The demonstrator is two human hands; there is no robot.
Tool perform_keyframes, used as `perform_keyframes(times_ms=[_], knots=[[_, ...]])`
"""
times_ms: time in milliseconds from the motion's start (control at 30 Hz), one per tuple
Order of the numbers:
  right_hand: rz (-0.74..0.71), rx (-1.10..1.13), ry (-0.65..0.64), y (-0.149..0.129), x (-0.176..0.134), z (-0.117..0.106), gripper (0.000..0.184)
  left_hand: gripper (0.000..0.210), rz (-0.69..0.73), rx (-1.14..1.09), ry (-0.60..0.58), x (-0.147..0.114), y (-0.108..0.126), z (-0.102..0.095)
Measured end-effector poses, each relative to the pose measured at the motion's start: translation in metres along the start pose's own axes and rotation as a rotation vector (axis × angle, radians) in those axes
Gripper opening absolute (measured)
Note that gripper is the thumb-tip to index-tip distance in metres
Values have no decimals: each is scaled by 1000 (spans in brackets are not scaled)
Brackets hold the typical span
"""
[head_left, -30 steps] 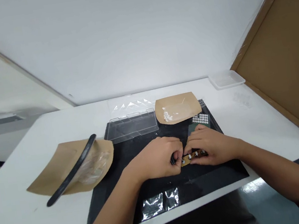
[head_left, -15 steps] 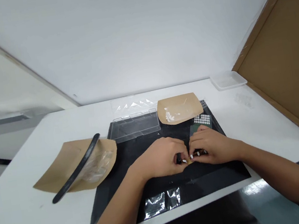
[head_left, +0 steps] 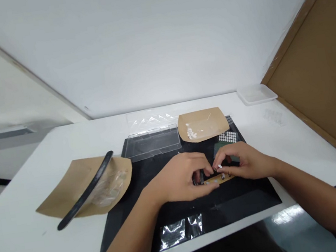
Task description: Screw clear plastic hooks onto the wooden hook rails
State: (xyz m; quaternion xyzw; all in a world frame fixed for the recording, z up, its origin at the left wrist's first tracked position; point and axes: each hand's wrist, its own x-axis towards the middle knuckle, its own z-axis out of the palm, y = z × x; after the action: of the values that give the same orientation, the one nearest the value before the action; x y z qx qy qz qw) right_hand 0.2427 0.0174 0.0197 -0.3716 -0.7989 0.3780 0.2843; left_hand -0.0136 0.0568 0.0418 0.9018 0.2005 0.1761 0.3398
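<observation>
At close finger work over the strip (head_left: 219,179), low over the mat (head_left: 229,209) between the two hands; too small to tell whether flat on the mat or slightly raised. Narrow pinch at the right hand (head_left: 245,161), thumb and forefinger together on a white piece (head_left: 220,166), just above the strip. Wide gap at the left hand (head_left: 178,178): thumb along the strip's near edge, forefinger at or just beside the right fingertips. Cannot tell about the curled fingers behind, mostly hidden.

By the look of it, at the step of handling single pieces at the strip, small studs already on it. Calls, most likely, for a steady strip, a light pinch and fine aim.

Just behind the right hand, a green card (head_left: 220,146), partly covered, and a dotted sheet (head_left: 228,137). Farther back, a tray (head_left: 202,114) with white bits (head_left: 190,133), and a see-through case (head_left: 153,143) just beside. To the left, a second tray (head_left: 65,178) under a black band (head_left: 85,192). Chief hindrance: own fingers, crowding the strip and hiding much of it.
</observation>
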Motion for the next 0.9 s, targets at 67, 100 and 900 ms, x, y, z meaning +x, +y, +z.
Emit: perform_keyframes(times_ms=[67, 100, 900], knots=[[58, 57, 8, 4, 0, -3, 15, 13, 66, -32, 146, 1, 2, 0], [83, 88, 12, 5, 0, -4, 18, 12, 92, -49, 212, 1, 2, 1], [-58, 185, -234, 15, 3, -15, 20, 10, 151, -103, 153, 11, -1, 25]])
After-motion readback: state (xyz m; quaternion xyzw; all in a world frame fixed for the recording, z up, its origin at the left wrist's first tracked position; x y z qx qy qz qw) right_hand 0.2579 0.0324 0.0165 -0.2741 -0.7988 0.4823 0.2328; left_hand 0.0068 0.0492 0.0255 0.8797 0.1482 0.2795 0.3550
